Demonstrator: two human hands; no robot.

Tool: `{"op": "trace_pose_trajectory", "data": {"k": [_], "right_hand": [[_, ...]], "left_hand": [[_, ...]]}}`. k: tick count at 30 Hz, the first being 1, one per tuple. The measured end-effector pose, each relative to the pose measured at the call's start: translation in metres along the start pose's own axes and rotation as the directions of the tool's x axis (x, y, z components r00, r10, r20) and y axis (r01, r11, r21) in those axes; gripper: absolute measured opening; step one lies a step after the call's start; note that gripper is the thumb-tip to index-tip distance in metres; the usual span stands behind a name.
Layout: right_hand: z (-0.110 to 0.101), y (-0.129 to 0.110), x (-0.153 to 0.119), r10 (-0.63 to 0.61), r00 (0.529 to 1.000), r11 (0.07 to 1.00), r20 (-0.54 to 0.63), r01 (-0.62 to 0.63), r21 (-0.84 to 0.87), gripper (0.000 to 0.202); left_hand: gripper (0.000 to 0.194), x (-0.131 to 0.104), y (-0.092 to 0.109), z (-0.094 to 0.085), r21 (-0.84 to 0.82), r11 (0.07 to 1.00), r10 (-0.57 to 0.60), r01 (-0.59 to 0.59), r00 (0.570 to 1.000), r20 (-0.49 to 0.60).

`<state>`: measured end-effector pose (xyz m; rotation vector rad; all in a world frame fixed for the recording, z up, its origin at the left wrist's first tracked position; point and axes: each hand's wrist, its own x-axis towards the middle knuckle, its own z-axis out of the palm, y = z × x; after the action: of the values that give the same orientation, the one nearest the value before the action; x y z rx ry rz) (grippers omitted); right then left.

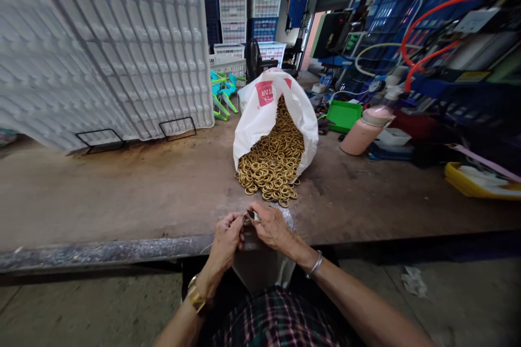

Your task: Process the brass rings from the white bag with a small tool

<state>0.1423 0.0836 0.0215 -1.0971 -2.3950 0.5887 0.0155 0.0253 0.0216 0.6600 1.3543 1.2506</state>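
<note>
My left hand (228, 236) is closed in a pinch at the front edge of the table, on what looks like one small brass-coloured ring (246, 217). Touching that ring from the other side, my right hand (272, 227) is closed on a small dark-and-white tool (253, 216), mostly hidden by the fingers; its kind does not show. Just beyond both hands, a pile of brass-coloured rings (271, 165) spills onto the table from a white plastic bag (250, 124) with red print, lying with its mouth towards me.
White ribbed plastic trays (163, 38) lean in black wire stands (178, 129) on the left of the wooden table (163, 190). To the right stand a pink bottle (362, 133), a green bin (344, 115) and a yellow tray (468, 181). Stacked crates (234, 11) fill the back.
</note>
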Motion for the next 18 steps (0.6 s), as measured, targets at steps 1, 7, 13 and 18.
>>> {"op": "trace_pose_trajectory", "data": {"k": [1, 7, 13, 18], "right_hand": [[0.0, -0.001, -0.001, 0.004, 1.0, 0.999, -0.011, -0.004, 0.041, 0.013], [-0.007, -0.009, 0.0, 0.184, 0.982, 0.924, 0.032, -0.184, 0.336, 0.02], [-0.013, -0.009, -0.005, 0.229, 0.948, 0.763, 0.224, -0.317, 0.563, 0.034], [-0.007, 0.0, -0.007, 0.272, 0.955, 0.781, 0.119, -0.291, 0.552, 0.024]], "left_hand": [[0.035, -0.001, 0.0, 0.0, 0.0, 1.0, 0.008, -0.008, 1.0, 0.001], [0.029, -0.012, -0.003, 0.004, 0.199, 0.962, 0.199, -0.186, 0.979, -0.048], [0.025, -0.022, -0.002, 0.012, 0.293, 0.913, 0.31, -0.284, 0.95, -0.042], [0.028, -0.025, 0.0, 0.021, 0.114, 0.991, 0.064, -0.065, 0.998, 0.013]]}}
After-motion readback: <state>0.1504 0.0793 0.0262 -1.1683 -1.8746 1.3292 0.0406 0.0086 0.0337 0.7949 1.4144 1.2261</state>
